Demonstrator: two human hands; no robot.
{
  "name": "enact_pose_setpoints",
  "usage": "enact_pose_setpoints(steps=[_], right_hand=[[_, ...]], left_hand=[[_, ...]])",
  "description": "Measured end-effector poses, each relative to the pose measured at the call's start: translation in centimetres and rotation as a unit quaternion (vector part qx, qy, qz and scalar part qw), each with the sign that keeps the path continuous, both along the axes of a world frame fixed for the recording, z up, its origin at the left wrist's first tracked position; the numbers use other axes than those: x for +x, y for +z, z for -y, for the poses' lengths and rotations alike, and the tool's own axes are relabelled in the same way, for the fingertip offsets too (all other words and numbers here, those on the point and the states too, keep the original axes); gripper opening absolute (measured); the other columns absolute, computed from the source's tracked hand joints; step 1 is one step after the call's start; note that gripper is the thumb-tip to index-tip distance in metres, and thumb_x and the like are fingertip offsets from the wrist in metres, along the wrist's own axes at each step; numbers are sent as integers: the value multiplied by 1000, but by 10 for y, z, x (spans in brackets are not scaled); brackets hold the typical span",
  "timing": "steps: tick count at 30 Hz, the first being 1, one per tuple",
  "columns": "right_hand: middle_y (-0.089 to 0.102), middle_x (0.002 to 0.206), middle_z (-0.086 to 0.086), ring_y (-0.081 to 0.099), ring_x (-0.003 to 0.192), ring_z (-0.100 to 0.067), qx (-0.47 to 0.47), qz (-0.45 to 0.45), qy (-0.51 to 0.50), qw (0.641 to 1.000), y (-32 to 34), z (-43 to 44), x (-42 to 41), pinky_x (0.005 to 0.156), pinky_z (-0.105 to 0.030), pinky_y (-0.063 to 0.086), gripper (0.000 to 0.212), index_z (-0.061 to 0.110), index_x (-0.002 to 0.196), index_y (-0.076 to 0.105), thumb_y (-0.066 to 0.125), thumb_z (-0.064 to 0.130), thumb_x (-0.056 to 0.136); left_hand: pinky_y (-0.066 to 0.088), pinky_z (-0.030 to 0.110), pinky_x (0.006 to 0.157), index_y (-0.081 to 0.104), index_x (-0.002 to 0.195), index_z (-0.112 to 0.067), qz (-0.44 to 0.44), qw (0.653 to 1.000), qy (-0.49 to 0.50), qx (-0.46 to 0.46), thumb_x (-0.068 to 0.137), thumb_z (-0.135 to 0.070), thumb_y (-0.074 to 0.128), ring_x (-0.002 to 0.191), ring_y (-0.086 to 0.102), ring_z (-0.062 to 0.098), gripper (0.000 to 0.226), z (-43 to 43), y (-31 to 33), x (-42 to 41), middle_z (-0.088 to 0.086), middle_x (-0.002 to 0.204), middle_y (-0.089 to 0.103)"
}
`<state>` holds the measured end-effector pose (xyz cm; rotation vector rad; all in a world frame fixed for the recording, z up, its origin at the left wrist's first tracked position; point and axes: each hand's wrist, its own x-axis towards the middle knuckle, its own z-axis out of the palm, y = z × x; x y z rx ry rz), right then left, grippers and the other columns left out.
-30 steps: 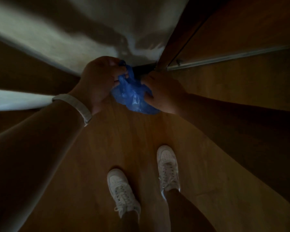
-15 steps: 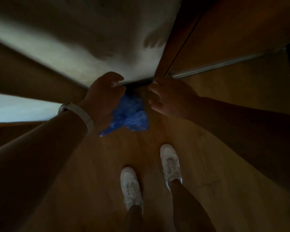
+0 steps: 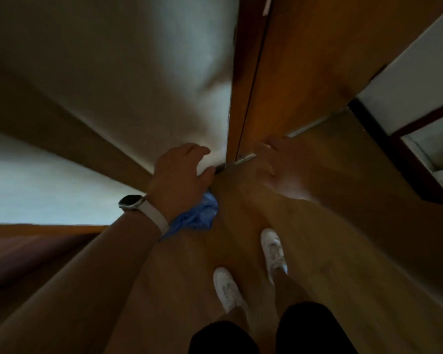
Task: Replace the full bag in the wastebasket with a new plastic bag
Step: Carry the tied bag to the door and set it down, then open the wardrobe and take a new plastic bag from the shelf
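A crumpled blue plastic bag [image 3: 197, 215] hangs below my left hand [image 3: 182, 175], held under the palm, while the thumb and forefinger reach toward the base of the white wall. A watch with a white strap is on that wrist. My right hand [image 3: 269, 162] is blurred by motion, apart from the bag, near the foot of the wooden door, and nothing shows in it. No wastebasket is in view.
The room is dim. A white wall [image 3: 138, 85] meets a wooden door [image 3: 304, 60] straight ahead, with a metal threshold strip [image 3: 243, 158] at the floor. White shelving [image 3: 425, 139] stands at the right. My white shoes [image 3: 274, 251] are on the wooden floor [image 3: 343, 251].
My right hand has let go of the blue bag and moved away to the right. The bag now hangs from my left hand alone. The view has tilted upward.
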<state>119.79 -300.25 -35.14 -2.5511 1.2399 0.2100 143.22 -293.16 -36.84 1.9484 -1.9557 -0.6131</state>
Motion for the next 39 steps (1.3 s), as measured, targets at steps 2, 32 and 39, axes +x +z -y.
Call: enact_pose_setpoints(steps=[2, 32, 39], right_hand=[[50, 132, -6, 49, 116, -29, -24, 7, -11, 1000, 37, -12, -12, 90, -38, 40, 55, 22, 133, 47, 36, 54, 89], [35, 148, 5, 35, 134, -19, -153, -9, -477, 865, 292, -258, -510, 107, -40, 33, 55, 34, 140, 35, 37, 59, 91], [31, 151, 5, 33, 136, -20, -161, -23, -593, 789, 302, -332, -600, 108, -42, 34, 58, 35, 141, 29, 33, 62, 90]], left_hand=[[44, 43, 96, 60, 122, -12, 17, 999, -18, -23, 87, -46, 42, 108, 58, 33, 52, -8, 42, -13, 14, 121, 63], [15, 47, 116, 47, 135, -26, 98, 857, -455, -220, 94, -48, 43, 142, 25, 23, 47, -59, 288, -561, 0, 147, 40], [18, 47, 115, 47, 136, -24, 84, 787, -563, -239, 91, -46, 48, 141, 28, 27, 50, -88, 299, -694, 5, 146, 43]])
